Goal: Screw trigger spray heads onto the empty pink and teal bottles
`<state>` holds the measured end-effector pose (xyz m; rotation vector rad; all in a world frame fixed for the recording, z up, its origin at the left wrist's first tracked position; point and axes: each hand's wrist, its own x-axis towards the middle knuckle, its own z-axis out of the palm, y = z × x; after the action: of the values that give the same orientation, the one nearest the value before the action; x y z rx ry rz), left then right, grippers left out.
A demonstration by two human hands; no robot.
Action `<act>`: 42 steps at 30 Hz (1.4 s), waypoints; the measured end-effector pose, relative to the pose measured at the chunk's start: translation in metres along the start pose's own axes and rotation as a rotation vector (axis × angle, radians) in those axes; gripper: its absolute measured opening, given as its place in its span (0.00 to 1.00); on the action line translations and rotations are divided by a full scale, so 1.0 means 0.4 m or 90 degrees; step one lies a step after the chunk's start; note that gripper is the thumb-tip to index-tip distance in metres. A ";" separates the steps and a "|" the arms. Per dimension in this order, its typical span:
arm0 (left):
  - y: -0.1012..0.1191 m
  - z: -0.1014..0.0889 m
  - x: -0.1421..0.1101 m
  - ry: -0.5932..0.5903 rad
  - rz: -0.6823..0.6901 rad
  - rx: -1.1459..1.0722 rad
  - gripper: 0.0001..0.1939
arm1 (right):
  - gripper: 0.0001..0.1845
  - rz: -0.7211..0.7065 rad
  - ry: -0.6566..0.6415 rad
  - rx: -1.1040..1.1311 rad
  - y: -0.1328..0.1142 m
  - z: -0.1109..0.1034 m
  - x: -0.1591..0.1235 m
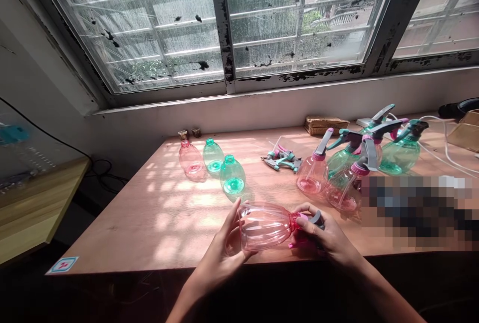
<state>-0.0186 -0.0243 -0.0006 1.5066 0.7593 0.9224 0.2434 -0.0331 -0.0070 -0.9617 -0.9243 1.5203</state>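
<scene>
A clear pink spray bottle (265,226) lies sideways in the air over the table's front edge, its neck toward the right. My left hand (228,245) is wrapped around the base end. At the neck, my right hand (322,231) grips the pink and grey spray head (302,222), whose lower part is partly hidden by the fingers. Beyond the bottle stand one pink bottle (190,159) and two green bottles, one farther back (213,156) and one nearer (232,176), all without spray heads. Several loose spray heads (281,158) lie in a pile.
Several pink and green bottles with spray heads (312,176) stand at the right of the wooden table (123,223). Brown cardboard boxes (325,125) and white cables (449,136) are behind them. A blurred patch (415,211) covers the right front. A window runs along the back.
</scene>
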 end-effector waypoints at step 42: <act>-0.015 -0.007 -0.001 -0.001 0.034 0.002 0.44 | 0.16 -0.014 -0.021 0.034 0.010 -0.018 0.004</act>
<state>-0.0211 -0.0226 -0.0067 1.5374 0.7227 0.9602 0.2484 -0.0317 -0.0135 -0.8875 -0.9098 1.5397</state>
